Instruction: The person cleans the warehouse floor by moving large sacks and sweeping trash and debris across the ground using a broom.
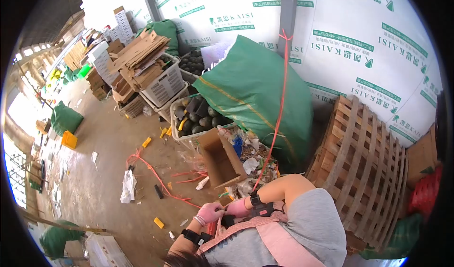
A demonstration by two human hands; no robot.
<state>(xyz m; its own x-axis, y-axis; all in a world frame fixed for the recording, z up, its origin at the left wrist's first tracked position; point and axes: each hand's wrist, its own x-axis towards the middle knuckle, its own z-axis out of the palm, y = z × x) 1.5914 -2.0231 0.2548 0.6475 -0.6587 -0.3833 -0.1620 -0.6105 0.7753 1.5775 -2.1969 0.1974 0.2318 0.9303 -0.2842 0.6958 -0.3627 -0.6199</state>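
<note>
My left hand, in a pink glove, is closed in front of my chest with its fingers bent. Right beside it, my right hand, also pink-gloved, has its fingers curled toward the left one. Something small and dark shows at the fingers; I cannot make out what it is. A red plastic string is tied to the post and runs down close to my right wrist. Another red string lies across the floor and ends near my left hand. An open cardboard box stands just beyond my hands.
A large green woven sack stands ahead, beside a white crate of dark round objects. Flattened cardboard is piled on another crate. A slatted wooden frame leans at right. Scraps and yellow pieces litter the floor.
</note>
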